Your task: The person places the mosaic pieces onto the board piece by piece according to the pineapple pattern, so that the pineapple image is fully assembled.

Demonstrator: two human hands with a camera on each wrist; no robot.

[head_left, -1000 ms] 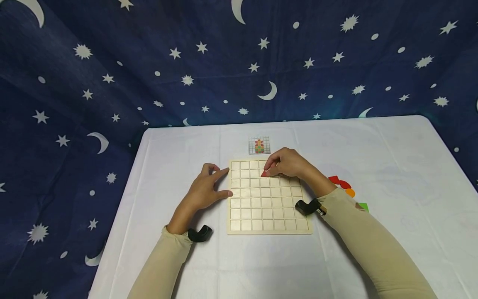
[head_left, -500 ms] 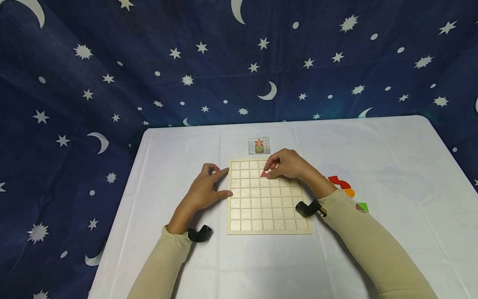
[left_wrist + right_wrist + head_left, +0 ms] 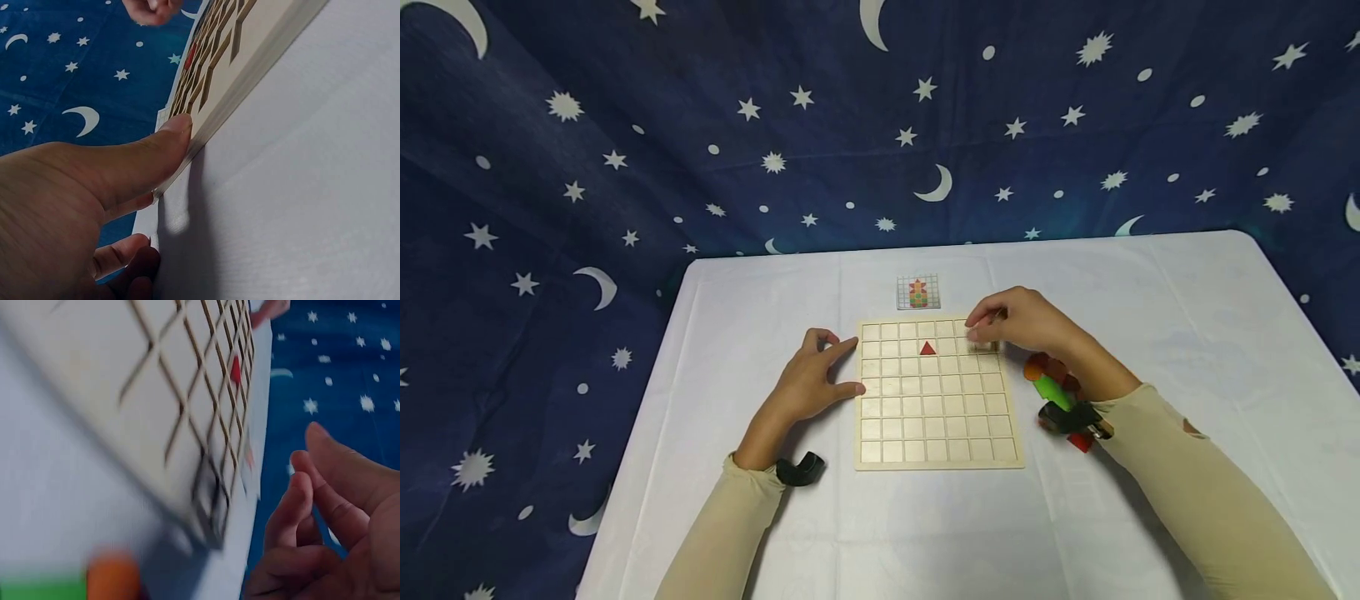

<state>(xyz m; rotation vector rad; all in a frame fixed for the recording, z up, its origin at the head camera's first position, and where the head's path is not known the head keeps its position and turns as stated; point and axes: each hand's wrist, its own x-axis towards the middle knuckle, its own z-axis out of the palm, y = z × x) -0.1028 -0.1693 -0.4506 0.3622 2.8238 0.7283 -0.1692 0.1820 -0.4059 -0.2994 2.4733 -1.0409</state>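
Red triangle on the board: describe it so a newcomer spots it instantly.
On the white table, find the pale wooden grid board. In its middle column, second row from the far edge, lies the red triangle, the only coloured piece visible on the grid.

- From my head view, a navy fabric backdrop (image 3: 835,50) fills everything behind the table and shows past its left and right edges.
- I see its pale print: pointed stars (image 3: 924,89), jagged bursts (image 3: 564,106), small ovals (image 3: 988,53) and crescent moons (image 3: 943,185).
- Soft folds run through the fabric, and I notice a faint teal tint low down, near the table's far edge.
- Below it I have a table under a white tablecloth (image 3: 760,308), its far corners rounded, with straight creases across the cloth.
- The light reaches me soft; both wrist views show the backdrop a brighter blue and the cloth greyer.
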